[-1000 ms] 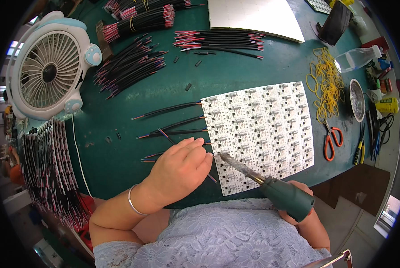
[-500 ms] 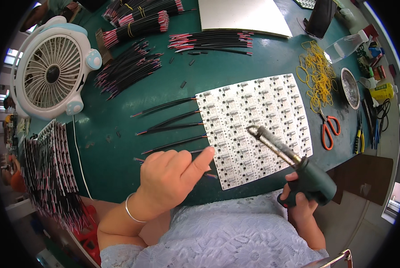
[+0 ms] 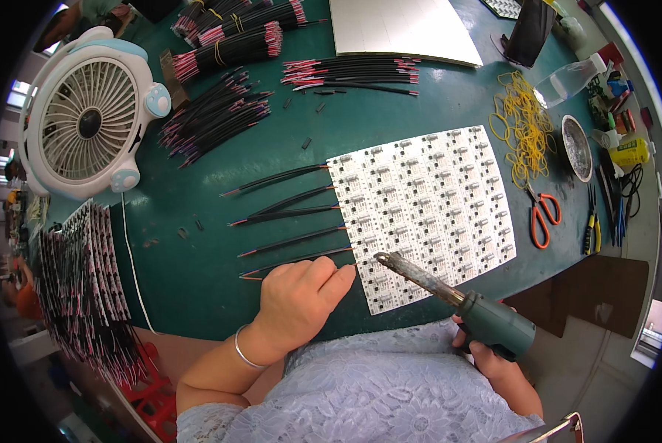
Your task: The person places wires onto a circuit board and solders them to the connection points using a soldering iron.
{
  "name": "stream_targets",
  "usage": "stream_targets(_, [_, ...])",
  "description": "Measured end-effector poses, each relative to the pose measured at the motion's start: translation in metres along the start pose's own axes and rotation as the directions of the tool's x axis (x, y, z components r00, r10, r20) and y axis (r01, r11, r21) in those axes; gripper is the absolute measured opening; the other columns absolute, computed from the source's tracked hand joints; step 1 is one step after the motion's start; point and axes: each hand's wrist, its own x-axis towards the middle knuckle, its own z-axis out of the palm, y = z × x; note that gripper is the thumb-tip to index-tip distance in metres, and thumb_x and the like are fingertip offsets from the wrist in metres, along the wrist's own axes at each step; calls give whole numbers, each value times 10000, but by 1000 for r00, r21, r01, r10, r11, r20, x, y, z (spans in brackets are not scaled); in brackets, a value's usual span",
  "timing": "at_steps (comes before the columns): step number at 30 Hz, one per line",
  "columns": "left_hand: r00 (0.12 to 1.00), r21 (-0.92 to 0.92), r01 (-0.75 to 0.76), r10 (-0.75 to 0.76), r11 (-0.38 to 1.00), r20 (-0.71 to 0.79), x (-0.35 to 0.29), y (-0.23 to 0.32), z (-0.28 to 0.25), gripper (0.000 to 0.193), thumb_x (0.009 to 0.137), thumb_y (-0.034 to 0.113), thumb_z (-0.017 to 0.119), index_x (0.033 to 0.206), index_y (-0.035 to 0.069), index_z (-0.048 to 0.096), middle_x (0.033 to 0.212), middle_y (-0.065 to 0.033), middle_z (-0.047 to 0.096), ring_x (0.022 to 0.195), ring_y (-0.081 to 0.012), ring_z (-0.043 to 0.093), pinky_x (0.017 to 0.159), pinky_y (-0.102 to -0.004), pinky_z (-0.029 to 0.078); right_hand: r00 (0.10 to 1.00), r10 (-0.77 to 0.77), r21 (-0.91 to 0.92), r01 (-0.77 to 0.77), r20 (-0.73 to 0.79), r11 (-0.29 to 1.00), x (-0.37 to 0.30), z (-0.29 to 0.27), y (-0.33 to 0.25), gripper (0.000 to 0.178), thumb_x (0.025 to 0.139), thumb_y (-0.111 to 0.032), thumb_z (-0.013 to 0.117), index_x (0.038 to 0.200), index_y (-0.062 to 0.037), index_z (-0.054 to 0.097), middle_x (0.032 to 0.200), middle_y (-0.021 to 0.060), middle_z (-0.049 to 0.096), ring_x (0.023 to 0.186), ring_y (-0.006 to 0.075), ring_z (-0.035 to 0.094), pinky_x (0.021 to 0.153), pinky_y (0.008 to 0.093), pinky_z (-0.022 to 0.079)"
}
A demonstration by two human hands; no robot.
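My left hand [image 3: 294, 304], with a thin bracelet at its wrist, is closed in a pinch on a black-sleeved wire [image 3: 250, 278] at the near left edge of a white circuit board panel [image 3: 434, 199]. The wire's bare end shows left of the hand; its other end points at the panel's edge. My right hand [image 3: 491, 362] grips a dark green soldering gun [image 3: 497, 325]. Its dark metal tip hangs over the panel's lower left part, close to my left fingertips; whether it touches cannot be told. Several other black wires [image 3: 283, 214] stick out from the panel's left edge.
Wire bundles [image 3: 231, 48] and loose wires [image 3: 216, 114] lie at the back, near a white fan [image 3: 87, 122]. Wired boards [image 3: 87, 280] hang over the left edge. To the right are yellow rubber bands [image 3: 519, 125], a metal bowl [image 3: 576, 148], orange-handled scissors [image 3: 544, 221] and pliers [image 3: 592, 225].
The soldering gun has swung left and nearer to me, bringing its tip close to my left fingers. My left hand has shifted slightly right and down, its pointing finger now drawn into a pinch.
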Motion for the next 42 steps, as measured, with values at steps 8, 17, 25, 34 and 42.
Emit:
stream_targets(8, [1000,-88,28,-28,996,-2,1,1,3,216,695,-4,683,902,54,667,724,-35,516,522,-182,524,447,-299,428,996,-45,-59,49,72,997,10,6,-5,365,874,-324,659,1024,7,621,828,85,639,614,161,619,590,291,513])
stream_targets(17, [996,-99,76,-72,992,44,2,2,1,182,720,-11,685,894,37,662,726,-51,514,526,-204,535,452,-316,441,990,-100,-165,116,103,979,21,10,-8,190,830,-157,633,939,-1,632,760,85,629,592,192,604,574,313,494])
stream_targets(25, [992,-76,87,-79,993,100,5,2,-2,146,736,0,679,876,37,657,736,-48,508,537,-201,545,457,-309,441,969,-176,-336,225,171,915,31,6,-22,138,721,-53,646,858,-37,646,775,102,635,648,271,622,586,349,491])
stream_targets(34, [998,47,17,-20,999,63,12,3,-6,138,713,47,698,847,64,668,736,-28,549,572,-181,556,502,-312,430,998,24,62,-28,61,998,9,1,-7,274,814,-102,628,1058,22,620,912,129,645,622,172,653,611,298,548])
stream_targets(42, [1000,-48,19,-18,999,22,8,-5,-1,110,741,91,653,851,78,653,751,-23,515,619,-178,545,553,-318,413,997,-32,-20,34,77,999,9,3,1,451,858,-337,657,1116,29,601,913,123,648,610,183,622,568,301,510])
